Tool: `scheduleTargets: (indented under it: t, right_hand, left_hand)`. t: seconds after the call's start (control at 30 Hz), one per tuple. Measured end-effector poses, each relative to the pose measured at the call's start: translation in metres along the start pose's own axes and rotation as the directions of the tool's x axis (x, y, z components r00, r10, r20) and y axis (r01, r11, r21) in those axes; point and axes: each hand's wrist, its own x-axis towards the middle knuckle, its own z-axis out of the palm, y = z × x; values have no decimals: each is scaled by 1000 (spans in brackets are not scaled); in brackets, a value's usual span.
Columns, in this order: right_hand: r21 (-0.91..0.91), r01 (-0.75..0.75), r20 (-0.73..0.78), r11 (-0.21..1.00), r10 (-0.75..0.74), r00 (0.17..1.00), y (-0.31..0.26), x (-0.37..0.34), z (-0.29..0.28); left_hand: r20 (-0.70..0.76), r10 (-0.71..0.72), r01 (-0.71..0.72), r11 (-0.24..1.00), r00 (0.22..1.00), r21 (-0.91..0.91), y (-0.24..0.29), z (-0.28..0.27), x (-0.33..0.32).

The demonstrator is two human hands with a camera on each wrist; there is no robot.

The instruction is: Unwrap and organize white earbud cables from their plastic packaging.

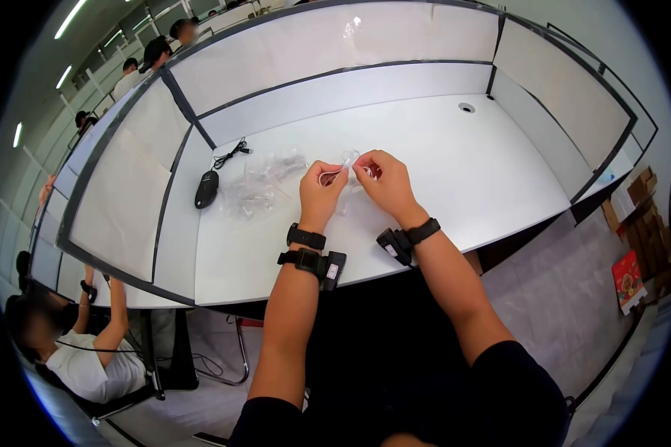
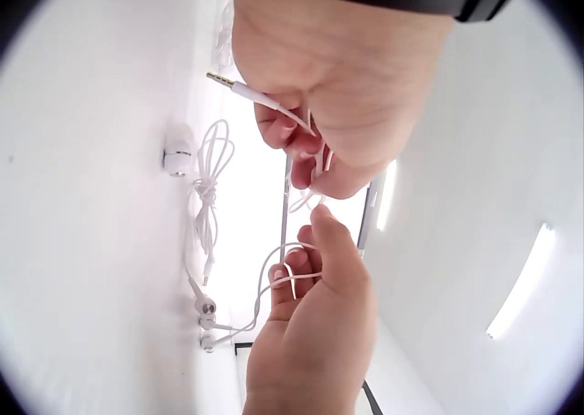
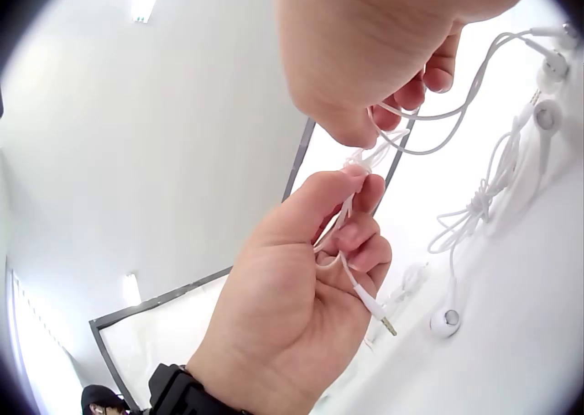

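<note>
Both hands hold a pair of white wired earphones (image 2: 257, 97) over the desk. My left hand (image 1: 321, 195) pinches the gathered cable, and the metal-tipped plug (image 3: 372, 305) sticks out past its fingers. Close against it, my right hand (image 1: 386, 183) grips the cable at the other side, fingertips almost meeting the left ones. From the right hand, loops of cable run to the earbuds (image 2: 208, 342) near the desktop. A second pair of earphones (image 2: 206, 194), its cable tied in a bundle, lies on the desk beside the hands.
Clear plastic bags (image 1: 257, 186) lie on the white desk (image 1: 455, 186) to the left. Beyond them is a black mouse (image 1: 207, 190) with a coiled cord. Partition panels (image 1: 343, 41) enclose the desk at back and sides. A seated person (image 1: 89, 357) works at the left.
</note>
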Motion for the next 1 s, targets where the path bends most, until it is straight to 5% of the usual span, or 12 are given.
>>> scheduleTargets:
  t: [0.47, 0.67, 1.0]
  right_hand:
    - [44, 12, 92, 999, -16, 996, -2, -2, -2]
    - [146, -120, 92, 982, 107, 990, -4, -1, -3]
    - [75, 40, -35, 996, -37, 999, -7, 2, -3]
  left_hand:
    - [26, 5, -9, 988, 1000, 157, -4, -4, 0]
    - [-6, 97, -95, 986, 995, 137, -1, 0, -1]
    - [-76, 181, -142, 921, 981, 362, 11, 5, -7]
